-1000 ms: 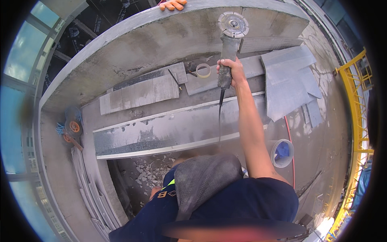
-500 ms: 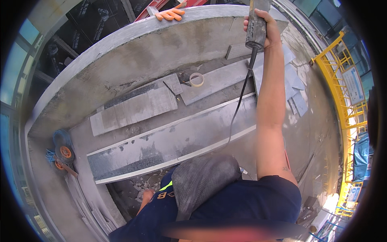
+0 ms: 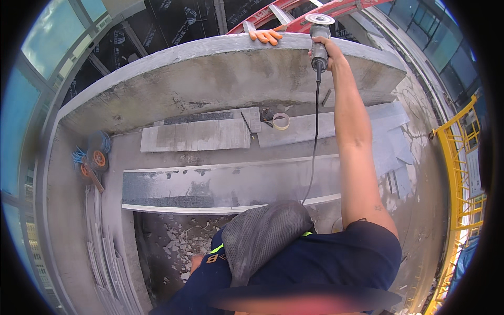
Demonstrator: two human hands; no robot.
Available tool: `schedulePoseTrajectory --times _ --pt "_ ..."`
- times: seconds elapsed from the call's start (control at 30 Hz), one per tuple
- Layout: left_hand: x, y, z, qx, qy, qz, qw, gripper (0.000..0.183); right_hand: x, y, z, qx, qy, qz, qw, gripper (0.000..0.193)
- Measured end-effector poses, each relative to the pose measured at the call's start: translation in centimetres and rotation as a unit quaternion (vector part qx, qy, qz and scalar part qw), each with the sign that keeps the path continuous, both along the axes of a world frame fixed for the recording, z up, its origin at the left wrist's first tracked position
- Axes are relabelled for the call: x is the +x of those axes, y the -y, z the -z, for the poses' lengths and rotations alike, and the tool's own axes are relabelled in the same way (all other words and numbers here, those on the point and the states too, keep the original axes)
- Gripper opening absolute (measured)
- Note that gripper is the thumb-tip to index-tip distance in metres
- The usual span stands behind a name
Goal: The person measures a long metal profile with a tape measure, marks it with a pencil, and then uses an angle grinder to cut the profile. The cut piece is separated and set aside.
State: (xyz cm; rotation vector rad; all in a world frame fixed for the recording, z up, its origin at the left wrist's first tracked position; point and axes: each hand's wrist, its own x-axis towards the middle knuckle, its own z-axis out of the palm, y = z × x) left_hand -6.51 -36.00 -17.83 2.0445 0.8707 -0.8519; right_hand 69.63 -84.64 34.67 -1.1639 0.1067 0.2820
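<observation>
My right hand (image 3: 324, 50) is raised at arm's length and grips the body of a grey angle grinder (image 3: 319, 32). Its round disc (image 3: 319, 19) sits just above the top edge of a curved concrete wall (image 3: 220, 73). The grinder's black cord (image 3: 314, 131) hangs straight down toward my waist. Another person's orange-gloved hand (image 3: 266, 35) rests on the wall top, a little left of the grinder. My left hand is hidden below my dark shirt; only a small patch of skin (image 3: 195, 262) shows there.
Grey stone slabs (image 3: 197, 135) lie on the floor behind a long slab (image 3: 226, 184), with a tape roll (image 3: 281, 121) between them. A blue and orange cable reel (image 3: 92, 160) is at left, rubble (image 3: 181, 241) is below the long slab, and a yellow railing (image 3: 457, 173) is at right.
My right arm lifted the grinder from above the floor slabs up to the top edge of the concrete wall. The orange-gloved hand stayed on the wall.
</observation>
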Motion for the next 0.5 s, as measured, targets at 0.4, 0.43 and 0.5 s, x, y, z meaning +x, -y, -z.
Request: schedulePoseTrajectory --times 0.4,0.43,0.5 --pt "-3.2 16.2 -6.5 -0.032 0.026 -0.354 0.934 0.019 -3.0 -0.5 -1.2 0.088 0.082 -0.218 0.969 0.034" --pt "-3.7 17.5 -6.8 -0.001 0.054 -0.415 0.908 0.016 -3.0 -1.7 -1.3 0.06 0.078 -0.201 0.975 0.037" --pt "-5.8 19.7 -7.0 -0.014 0.05 -0.463 0.885 0.013 -3.1 -4.5 -1.4 0.047 0.097 -0.237 0.965 0.038"
